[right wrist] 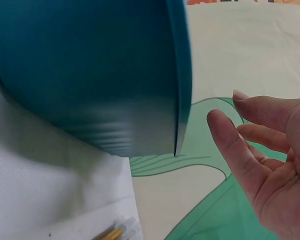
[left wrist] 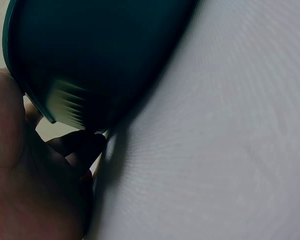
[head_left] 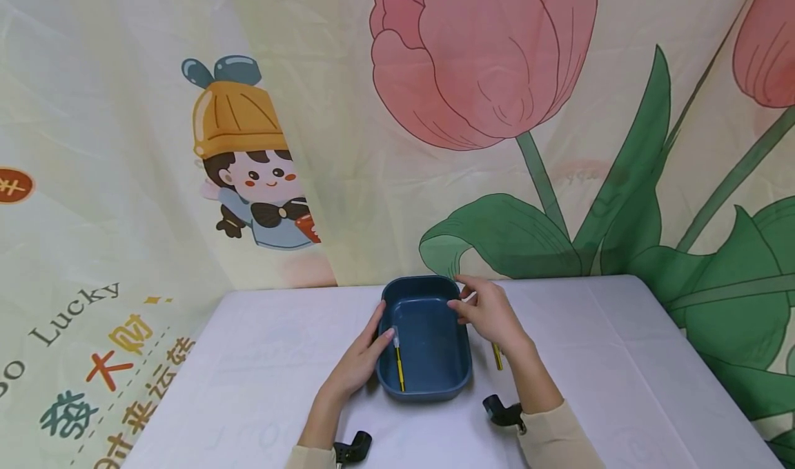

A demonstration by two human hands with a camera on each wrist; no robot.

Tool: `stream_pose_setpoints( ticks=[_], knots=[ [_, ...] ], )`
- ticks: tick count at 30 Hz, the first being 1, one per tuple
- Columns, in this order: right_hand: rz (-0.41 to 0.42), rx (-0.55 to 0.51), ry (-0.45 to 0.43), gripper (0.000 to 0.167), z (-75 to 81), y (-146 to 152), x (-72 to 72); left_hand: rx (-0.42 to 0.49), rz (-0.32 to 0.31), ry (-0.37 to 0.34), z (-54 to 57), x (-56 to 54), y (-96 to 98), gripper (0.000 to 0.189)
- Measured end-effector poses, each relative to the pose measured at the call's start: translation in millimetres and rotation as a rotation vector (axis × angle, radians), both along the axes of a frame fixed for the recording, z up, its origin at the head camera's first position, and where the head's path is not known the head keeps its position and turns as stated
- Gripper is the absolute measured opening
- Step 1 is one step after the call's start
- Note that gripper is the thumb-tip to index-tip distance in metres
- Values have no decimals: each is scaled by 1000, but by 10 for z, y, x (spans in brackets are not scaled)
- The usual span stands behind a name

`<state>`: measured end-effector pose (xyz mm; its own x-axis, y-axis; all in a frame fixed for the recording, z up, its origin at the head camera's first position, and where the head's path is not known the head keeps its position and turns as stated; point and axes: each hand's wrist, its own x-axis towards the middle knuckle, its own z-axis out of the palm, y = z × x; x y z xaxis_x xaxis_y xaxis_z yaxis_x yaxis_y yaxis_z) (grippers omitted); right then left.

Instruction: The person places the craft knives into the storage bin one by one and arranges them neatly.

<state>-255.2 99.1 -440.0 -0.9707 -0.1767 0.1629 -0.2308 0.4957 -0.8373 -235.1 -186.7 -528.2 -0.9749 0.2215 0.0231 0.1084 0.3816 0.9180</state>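
A dark blue rectangular plastic tray (head_left: 435,348) with rounded corners stands on the table. My left hand (head_left: 357,362) grips its left rim, thumb over the edge and fingers along the outer wall; the left wrist view shows the tray wall (left wrist: 105,45) against that hand. Inside, along the left side, lies a thin yellow pen (head_left: 400,369) with a clear cap. My right hand (right wrist: 275,155) is beside the right rim, a gap between them in the right wrist view, fingers loosely bent and nothing held. A second yellow pen (head_left: 497,357) lies on the table, partly hidden under the right wrist.
A white cloth covers the table (head_left: 267,358). Behind it hangs a printed curtain (head_left: 348,179) with tulips and a cartoon figure. Black wrist cameras (head_left: 502,411) are strapped at both sleeves.
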Motion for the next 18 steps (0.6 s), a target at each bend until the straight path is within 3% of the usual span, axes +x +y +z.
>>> stream_pose_setpoints(
  ticks=[18],
  knots=[
    [-65,4,24,58,-46,210,-85,0,-3,-19,12,8,2,68]
  ],
)
